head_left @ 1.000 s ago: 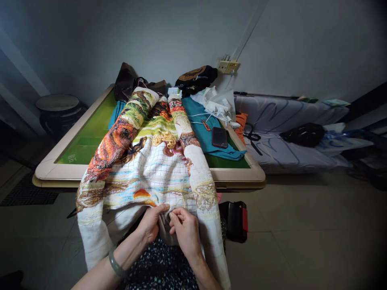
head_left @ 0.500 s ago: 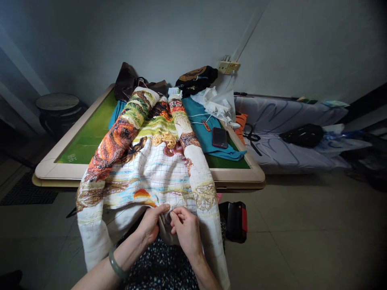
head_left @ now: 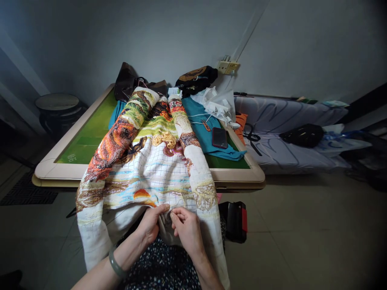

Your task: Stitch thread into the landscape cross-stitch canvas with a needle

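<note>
Main risk, my read: the edge puckers. The white, grid-marked fabric panel with multicoloured stitching (head_left: 148,167) lies across the green-topped, cream-rimmed counter (head_left: 57,171), from 11 o'clock of view down past its near rim toward 6, its near edge bunched at my grip. Too hard a pull there would skew the grid. Second: weight. Both sides are rolled up, thick orange-brown-green roll (head_left: 113,141) at 9, slimmer whitish patterned roll (head_left: 201,177) from just past 12 down to 5, lower ends hanging off the counter; a slip could let them drag the panel. Third: snags. The loose pale-yellow yarn bundle (head_left: 165,139) near centre, toward 9, could catch. A hard haul toward 6 might also shift the teal cloth (head_left: 225,152) and the flat black phone (head_left: 219,137) on it at 3. Grip: my left hand (head_left: 152,223), at 7, is clamped on the panel's edge, thumb on top, fingers mostly out of sight underneath. My right hand (head_left: 185,228), at 6, just beside it: thumb and forefinger pinched together at the bunched edge, other fingers curled. Anything fine between those tips: too small to tell.
</note>
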Available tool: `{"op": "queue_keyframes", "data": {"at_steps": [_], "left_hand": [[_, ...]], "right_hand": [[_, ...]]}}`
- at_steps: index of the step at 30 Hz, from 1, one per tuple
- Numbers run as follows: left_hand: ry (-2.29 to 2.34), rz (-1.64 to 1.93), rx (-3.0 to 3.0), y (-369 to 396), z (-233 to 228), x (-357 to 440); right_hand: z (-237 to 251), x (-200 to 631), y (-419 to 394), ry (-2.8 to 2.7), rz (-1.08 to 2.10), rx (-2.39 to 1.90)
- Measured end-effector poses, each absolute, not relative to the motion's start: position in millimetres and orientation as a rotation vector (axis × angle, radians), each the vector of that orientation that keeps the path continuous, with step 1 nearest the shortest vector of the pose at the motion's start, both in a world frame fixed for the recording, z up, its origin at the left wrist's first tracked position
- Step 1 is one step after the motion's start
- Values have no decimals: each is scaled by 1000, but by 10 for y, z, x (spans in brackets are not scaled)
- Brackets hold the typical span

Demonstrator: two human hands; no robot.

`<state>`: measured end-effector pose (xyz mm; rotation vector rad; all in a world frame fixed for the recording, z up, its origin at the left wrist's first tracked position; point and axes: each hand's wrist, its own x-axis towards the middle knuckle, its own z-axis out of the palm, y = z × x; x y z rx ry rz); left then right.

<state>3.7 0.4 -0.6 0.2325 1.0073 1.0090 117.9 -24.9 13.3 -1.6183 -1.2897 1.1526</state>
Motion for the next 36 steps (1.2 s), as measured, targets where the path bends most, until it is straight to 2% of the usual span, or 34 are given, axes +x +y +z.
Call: {"op": "queue_keyframes", "data": {"at_steps": [7,17,27,30,33,36], "left_hand": [[1001,1019,212,13,-10,41],[957,1020,234,-6,11,43],[925,1046,294,-10,11,30],[961,1068,289,-4,63,30],[978,1081,286,0,75,29],[981,1065,277,1,51,31]], "right_hand": [[96,1164,-283,-1385,975,-1629],[153,1107,-257,-1293,968,-1672],[295,1132,-109,-1475,748,-1636],[491,1286,-78,-1218,741,-1505],[782,1513,-57,-899,960,-1136],[938,1660,-64,-760,964,-886]]}}
